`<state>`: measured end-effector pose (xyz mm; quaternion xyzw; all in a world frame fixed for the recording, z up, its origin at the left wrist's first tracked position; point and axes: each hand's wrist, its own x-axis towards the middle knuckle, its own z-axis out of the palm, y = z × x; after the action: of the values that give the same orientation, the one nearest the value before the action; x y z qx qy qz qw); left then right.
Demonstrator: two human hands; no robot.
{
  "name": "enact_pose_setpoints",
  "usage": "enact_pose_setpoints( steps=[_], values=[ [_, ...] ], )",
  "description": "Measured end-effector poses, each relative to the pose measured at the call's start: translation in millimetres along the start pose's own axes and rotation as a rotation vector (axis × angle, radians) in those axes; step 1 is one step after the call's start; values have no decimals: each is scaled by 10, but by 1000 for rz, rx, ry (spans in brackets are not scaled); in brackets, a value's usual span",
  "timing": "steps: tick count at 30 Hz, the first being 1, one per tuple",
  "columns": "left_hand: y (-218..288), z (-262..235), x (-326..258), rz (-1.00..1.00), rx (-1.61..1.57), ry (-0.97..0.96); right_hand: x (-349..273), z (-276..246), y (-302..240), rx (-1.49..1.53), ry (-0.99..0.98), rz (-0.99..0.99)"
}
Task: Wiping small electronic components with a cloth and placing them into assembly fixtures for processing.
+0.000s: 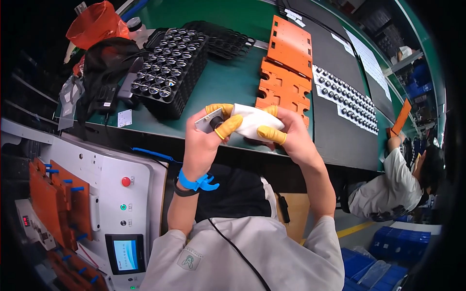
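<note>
My left hand [206, 138], with yellow finger cots and a blue wrist strap, closes its fingers around a small pale flat board [205, 124] that carries a dark round part [216, 121]. Beside it, my right hand [291, 128], also in yellow finger cots, pinches a white cloth [253, 122] in front of my body. The cloth's left end meets the fingertips of my left hand. Part of the round piece and the cloth's underside are hidden by my fingers.
A black rack of clear round lenses [167, 65] stands left of my hands on the green table [233, 72]. Orange slotted plates [286, 85] lie ahead, and white strips of black parts [344, 99] rest on a black mat. A co-worker [388, 186] sits at the right.
</note>
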<state>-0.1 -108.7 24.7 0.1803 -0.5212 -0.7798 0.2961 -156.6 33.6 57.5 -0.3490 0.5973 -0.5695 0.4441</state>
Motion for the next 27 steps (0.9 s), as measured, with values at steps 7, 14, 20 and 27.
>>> enact_pose_setpoints(
  steps=[7,14,20,27],
  values=[
    [-89,-117,-95,16,-397,128,362,232,-86,371,78,-95],
    [-261,-293,20,-49,-286,129,1102,34,-658,-323,58,-143],
    [-486,-251,141,-75,-286,32,2765,143,-1271,-972,429,-632],
    [-608,-259,325,-122,-233,-177,4322,1277,-1309,-1216,228,-823]
  ],
)
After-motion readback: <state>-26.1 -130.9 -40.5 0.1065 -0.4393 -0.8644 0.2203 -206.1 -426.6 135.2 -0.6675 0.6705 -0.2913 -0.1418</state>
